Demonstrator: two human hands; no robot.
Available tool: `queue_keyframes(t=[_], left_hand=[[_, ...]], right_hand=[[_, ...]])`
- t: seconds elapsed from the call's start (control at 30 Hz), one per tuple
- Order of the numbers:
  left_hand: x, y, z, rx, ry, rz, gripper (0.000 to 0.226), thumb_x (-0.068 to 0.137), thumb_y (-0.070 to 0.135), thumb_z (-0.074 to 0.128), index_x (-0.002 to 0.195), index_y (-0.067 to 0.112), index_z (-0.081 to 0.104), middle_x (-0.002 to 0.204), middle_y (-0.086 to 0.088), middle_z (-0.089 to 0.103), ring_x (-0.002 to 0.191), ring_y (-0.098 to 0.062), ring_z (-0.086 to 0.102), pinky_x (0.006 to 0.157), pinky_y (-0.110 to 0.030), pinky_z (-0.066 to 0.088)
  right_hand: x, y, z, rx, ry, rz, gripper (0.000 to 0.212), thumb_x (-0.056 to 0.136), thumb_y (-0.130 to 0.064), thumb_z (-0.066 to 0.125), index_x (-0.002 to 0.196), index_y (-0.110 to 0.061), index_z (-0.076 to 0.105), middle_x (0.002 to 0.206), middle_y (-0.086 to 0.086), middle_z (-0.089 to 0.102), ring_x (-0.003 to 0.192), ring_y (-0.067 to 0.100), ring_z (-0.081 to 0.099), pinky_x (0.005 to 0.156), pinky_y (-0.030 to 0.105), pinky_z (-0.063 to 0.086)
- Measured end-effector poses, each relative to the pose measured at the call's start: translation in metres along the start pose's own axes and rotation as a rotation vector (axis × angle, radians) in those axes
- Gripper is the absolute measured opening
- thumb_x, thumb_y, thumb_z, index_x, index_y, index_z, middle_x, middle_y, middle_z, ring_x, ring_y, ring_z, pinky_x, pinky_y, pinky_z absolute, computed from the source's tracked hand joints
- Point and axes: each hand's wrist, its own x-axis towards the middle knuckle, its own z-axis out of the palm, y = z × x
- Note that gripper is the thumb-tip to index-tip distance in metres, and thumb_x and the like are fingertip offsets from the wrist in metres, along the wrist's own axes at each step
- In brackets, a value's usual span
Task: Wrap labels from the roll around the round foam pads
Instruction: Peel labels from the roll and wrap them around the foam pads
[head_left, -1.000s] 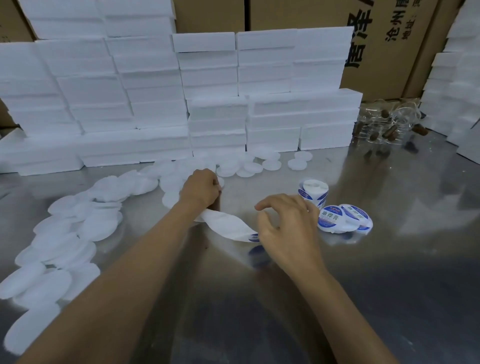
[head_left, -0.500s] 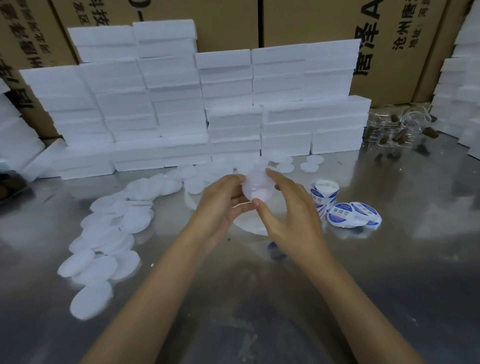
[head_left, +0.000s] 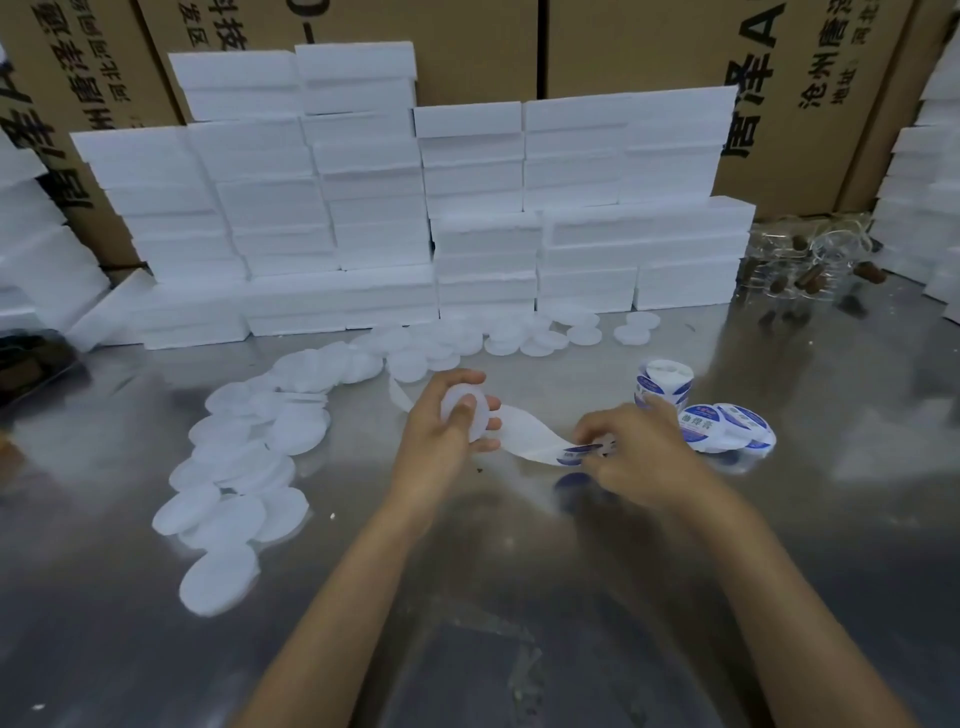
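My left hand (head_left: 441, 431) grips a round white foam pad (head_left: 465, 415), held on edge above the metal table (head_left: 519, 597). A white backing strip (head_left: 524, 434) trails from behind that hand across to my right hand (head_left: 631, 452). My right hand pinches a blue-and-white label (head_left: 574, 456) at the strip's end. The label roll (head_left: 662, 382) stands upright just beyond my right hand. Labelled pads (head_left: 727, 426) lie to its right.
Several loose foam pads (head_left: 244, 467) spread in a curved band along the left and back of the table. Stacked white foam blocks (head_left: 467, 208) form a wall behind, with cardboard boxes (head_left: 649, 47) beyond. Clear plastic jars (head_left: 810, 265) lie at the back right.
Half a second ago both hands held the pad together. Now my right hand has dropped to the right and taken the label on the strip, while my left keeps the pad.
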Motion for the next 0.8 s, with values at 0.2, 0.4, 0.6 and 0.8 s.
queue_keyframes(t=[0.2, 0.4, 0.6, 0.8], left_hand=[[-0.005, -0.009, 0.004, 0.445, -0.049, 0.26, 0.029, 0.093, 0.025, 0.064, 0.113, 0.043, 0.052, 0.106, 0.021, 0.063, 0.102, 0.011, 0.055, 0.086, -0.008, 0.042], [-0.002, -0.016, 0.001, 0.455, -0.063, 0.195, 0.009, 0.092, 0.04, 0.065, 0.1, 0.039, 0.059, 0.098, 0.025, 0.064, 0.093, 0.006, 0.059, 0.074, -0.007, 0.043], [0.001, -0.019, -0.002, 0.489, 0.01, 0.182, 0.013, 0.086, 0.034, 0.071, 0.095, 0.034, 0.061, 0.094, 0.015, 0.07, 0.085, 0.001, 0.061, 0.069, -0.013, 0.044], [0.0, -0.02, -0.003, 0.581, -0.023, 0.143, 0.013, 0.086, 0.038, 0.063, 0.097, 0.038, 0.057, 0.086, 0.007, 0.068, 0.074, -0.011, 0.063, 0.062, -0.025, 0.049]], right_hand=[[-0.001, -0.015, 0.008, 0.182, 0.062, -0.125, 0.024, 0.081, -0.007, 0.06, 0.076, -0.029, 0.068, 0.08, -0.008, 0.071, 0.084, -0.001, 0.054, 0.113, 0.038, 0.022], [-0.003, -0.028, 0.01, 0.357, 0.118, -0.158, 0.019, 0.085, -0.005, 0.065, 0.085, -0.023, 0.071, 0.081, -0.011, 0.07, 0.088, 0.014, 0.061, 0.119, 0.039, 0.018], [-0.008, -0.036, 0.009, 0.49, 0.095, -0.168, 0.022, 0.087, -0.013, 0.069, 0.099, -0.03, 0.063, 0.094, -0.011, 0.071, 0.105, 0.02, 0.06, 0.095, 0.045, 0.047], [-0.009, -0.038, 0.014, 0.426, 0.106, -0.242, 0.029, 0.09, -0.011, 0.066, 0.104, -0.037, 0.07, 0.098, -0.021, 0.072, 0.101, 0.008, 0.06, 0.106, 0.046, 0.037]])
